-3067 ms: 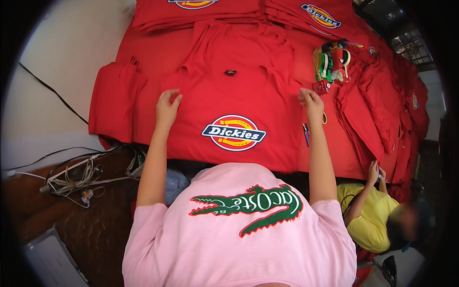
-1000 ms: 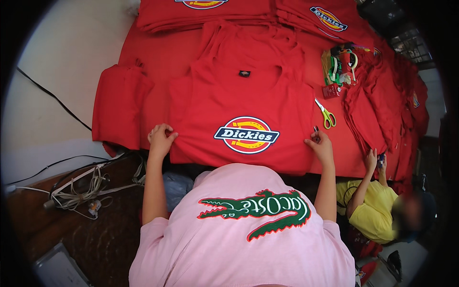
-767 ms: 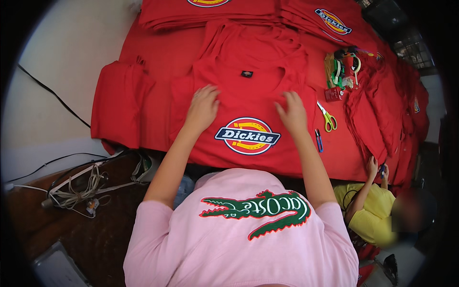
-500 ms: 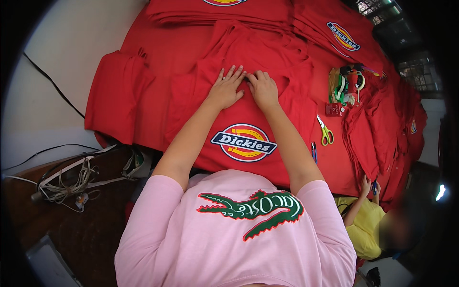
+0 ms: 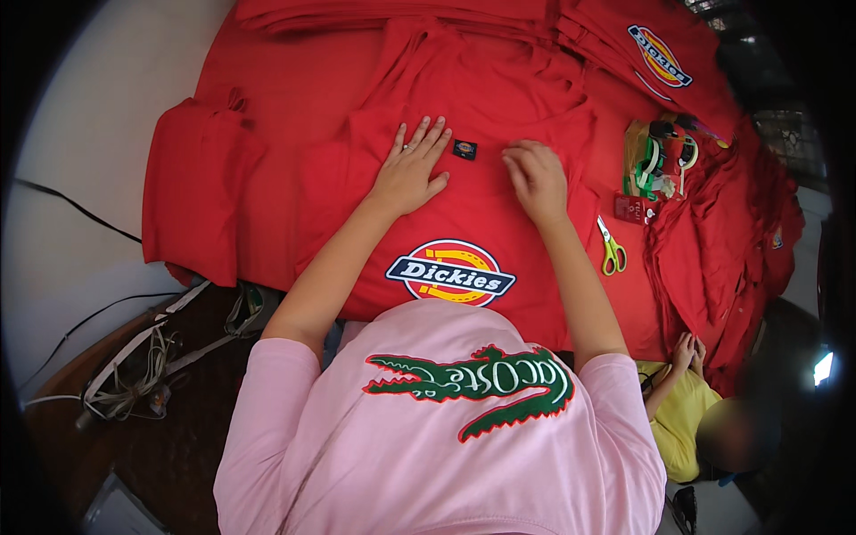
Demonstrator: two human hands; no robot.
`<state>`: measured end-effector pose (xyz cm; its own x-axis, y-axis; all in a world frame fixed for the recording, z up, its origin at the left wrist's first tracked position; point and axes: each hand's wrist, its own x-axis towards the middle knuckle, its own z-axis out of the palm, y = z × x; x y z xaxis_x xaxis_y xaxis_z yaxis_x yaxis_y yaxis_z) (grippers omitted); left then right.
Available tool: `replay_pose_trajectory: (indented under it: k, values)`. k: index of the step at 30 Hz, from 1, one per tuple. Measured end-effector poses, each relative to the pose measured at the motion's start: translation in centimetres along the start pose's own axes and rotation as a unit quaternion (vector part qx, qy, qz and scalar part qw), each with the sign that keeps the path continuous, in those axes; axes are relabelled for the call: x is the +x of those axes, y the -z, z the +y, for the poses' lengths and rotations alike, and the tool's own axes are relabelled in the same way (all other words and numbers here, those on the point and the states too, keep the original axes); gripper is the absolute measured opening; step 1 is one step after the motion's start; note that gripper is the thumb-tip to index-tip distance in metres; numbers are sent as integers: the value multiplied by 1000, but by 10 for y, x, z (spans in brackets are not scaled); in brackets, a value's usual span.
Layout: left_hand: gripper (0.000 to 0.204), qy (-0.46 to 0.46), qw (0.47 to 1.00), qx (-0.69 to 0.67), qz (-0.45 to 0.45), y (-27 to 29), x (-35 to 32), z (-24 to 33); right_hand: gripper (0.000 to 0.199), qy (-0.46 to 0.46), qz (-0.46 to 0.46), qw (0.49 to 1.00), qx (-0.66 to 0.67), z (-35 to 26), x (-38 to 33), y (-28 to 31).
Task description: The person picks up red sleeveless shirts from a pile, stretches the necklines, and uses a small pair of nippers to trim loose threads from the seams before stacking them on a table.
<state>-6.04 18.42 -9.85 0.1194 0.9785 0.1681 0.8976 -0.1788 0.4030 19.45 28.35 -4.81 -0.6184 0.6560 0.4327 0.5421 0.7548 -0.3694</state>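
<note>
A red sleeveless garment point(image 5: 428, 223) lies spread on the table in front of me, with an oval logo point(image 5: 451, 273) in red, yellow and dark blue near its lower edge. My left hand point(image 5: 410, 171) rests flat on the cloth, fingers stretched out, a ring on one of them. Just right of its fingertips a small dark neck label point(image 5: 464, 150) lies on the garment, uncovered. My right hand point(image 5: 539, 183) is to the right of the label, apart from it. Its fingers are loosely bent, and nothing shows in them.
Scissors point(image 5: 612, 246) with yellow-green handles lie right of my forearm. Beyond them are a tape dispenser point(image 5: 649, 165) and a small red box point(image 5: 634, 209). Folded red garments point(image 5: 198, 192) lie left; more are stacked behind. A co-worker in yellow point(image 5: 685, 419) handles red cloth at the right.
My right hand has moved right, off the label, which now shows. My left hand has stayed flat on the garment. A slim blue tool beside my right forearm is no longer visible.
</note>
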Motion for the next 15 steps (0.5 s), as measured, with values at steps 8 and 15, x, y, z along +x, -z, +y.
replay_pose_trajectory:
  k: [8,15]
  values:
    - [75,-47,998,-18,-42,6,8,24,25,-187,213,958,-40,10,-72,26]
    - [66,28,1000,-14,1,-15,18,56,40,-132,-45,982,-127,-6,-83,14]
